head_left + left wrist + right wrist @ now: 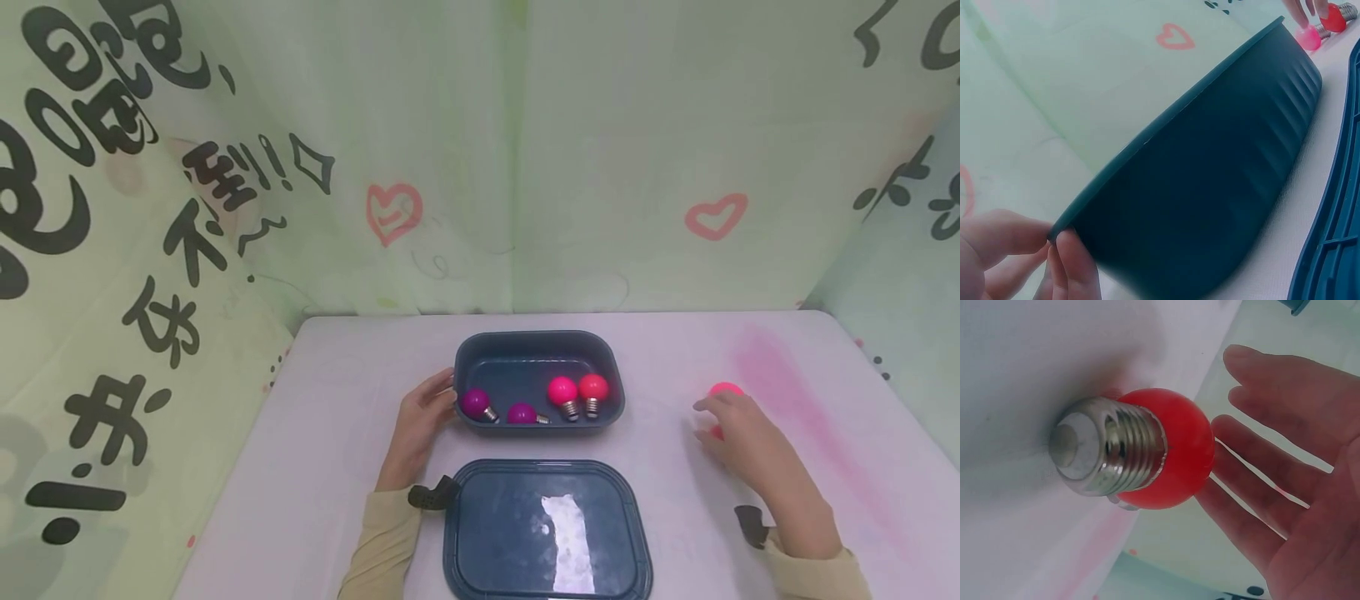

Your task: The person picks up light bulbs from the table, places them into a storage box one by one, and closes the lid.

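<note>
My left hand [420, 421] pinches the rim at the left end of a dark blue plastic box [517, 367]; in the left wrist view the thumb and fingers [1075, 262] meet over that rim. Inside the box lie two purple bulbs [476, 403] toward the left and two pinkish-red bulbs [562, 390] toward the right, all with metal screw bases. Off to the right, my right hand [746, 437] hovers over a red bulb [1175, 450] and a pink bulb [726, 388] on the table. Its fingers are extended and apart, not curled round either bulb.
A dark blue lid [547, 529] lies flat on the white table [352, 358], in front of the box. Green fabric walls [600, 167] with hearts and black writing enclose the back and sides. A pink smear [787, 383] marks the table at right.
</note>
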